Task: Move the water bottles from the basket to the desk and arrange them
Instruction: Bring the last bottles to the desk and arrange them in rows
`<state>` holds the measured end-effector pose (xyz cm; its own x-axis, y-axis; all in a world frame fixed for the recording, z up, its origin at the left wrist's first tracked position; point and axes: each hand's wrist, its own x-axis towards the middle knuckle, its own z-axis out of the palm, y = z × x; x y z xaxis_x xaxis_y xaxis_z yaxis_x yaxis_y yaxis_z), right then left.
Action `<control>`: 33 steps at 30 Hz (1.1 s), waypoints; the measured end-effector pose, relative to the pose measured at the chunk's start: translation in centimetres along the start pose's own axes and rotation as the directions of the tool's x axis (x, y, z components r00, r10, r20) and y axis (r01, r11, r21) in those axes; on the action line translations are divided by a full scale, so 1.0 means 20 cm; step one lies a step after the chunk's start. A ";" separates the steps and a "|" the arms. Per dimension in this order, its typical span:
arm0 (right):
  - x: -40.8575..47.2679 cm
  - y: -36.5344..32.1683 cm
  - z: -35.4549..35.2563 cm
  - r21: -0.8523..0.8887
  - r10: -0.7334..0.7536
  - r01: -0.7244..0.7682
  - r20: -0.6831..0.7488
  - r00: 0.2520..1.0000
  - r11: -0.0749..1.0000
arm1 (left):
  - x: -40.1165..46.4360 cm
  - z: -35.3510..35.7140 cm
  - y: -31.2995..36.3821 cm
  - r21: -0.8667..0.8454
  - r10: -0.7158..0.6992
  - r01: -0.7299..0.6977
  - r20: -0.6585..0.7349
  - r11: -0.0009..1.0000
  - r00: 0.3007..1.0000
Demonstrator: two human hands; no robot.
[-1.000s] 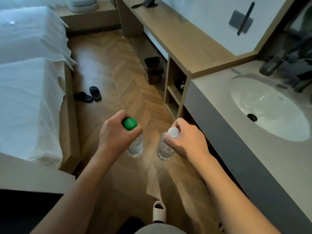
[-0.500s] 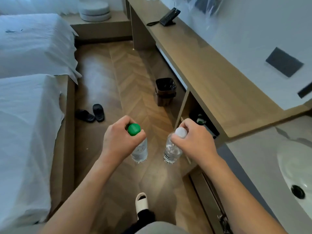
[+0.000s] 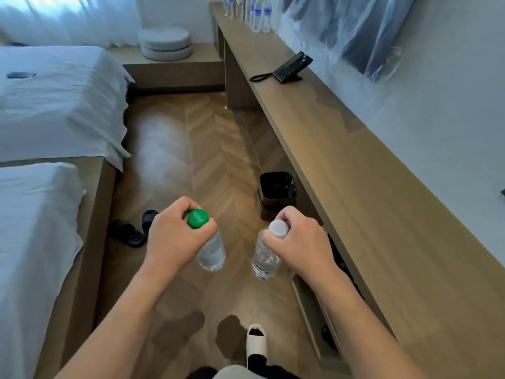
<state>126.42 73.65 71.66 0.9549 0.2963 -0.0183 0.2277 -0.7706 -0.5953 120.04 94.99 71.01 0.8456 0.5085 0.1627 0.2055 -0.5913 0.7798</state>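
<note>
Two beds (image 3: 49, 110) with creased white sheets stand on the left. The left hand (image 3: 175, 236) grips a clear ribbed bottle with a green cap (image 3: 210, 250); the right hand (image 3: 297, 242) grips a similar bottle with a white cap (image 3: 266, 258), both above the herringbone wood floor (image 3: 196, 149). On the right runs the long smooth wooden desk (image 3: 355, 181), with several bottles (image 3: 254, 12) at its far end.

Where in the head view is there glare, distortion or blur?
In the head view: daylight glare on the wooden floor; wide-angle bending of the desk edge; far bottles soft; green-capped bottle in the left hand and white-capped bottle in the right hand fairly sharp.
</note>
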 end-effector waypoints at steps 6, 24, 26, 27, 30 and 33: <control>0.61 -0.08 0.00 -0.005 -0.011 0.011 0.027 1.000 1.000 | 0.59 0.10 0.04 0.011 0.005 -0.005 -0.015 1.000 1.000; 2.32 -0.68 0.35 0.035 0.069 -0.066 -0.085 0.994 0.997 | 2.51 0.05 -0.33 -0.082 0.021 -0.014 0.084 0.997 0.996; 2.50 -0.73 0.39 0.040 0.071 -0.068 -0.085 0.994 0.997 | 2.69 0.04 -0.38 -0.098 0.023 -0.015 0.076 0.995 0.997; 2.59 -0.75 0.42 0.040 0.071 -0.068 -0.082 0.994 0.997 | 2.78 0.04 -0.41 -0.102 0.037 -0.029 0.072 0.994 0.997; 2.88 -0.81 0.50 0.039 0.067 -0.065 -0.066 0.996 0.997 | 3.07 0.06 -0.51 -0.098 0.101 -0.094 0.070 0.991 0.992; 3.19 -0.85 0.58 0.035 0.059 -0.057 -0.065 0.996 0.998 | 3.37 0.10 -0.58 -0.049 0.083 -0.080 0.050 0.996 0.995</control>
<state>181.32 112.27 71.30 0.9770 0.2131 -0.0013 0.1662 -0.7659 -0.6212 175.64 134.73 71.72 0.8834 0.4257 0.1960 0.1125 -0.5985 0.7932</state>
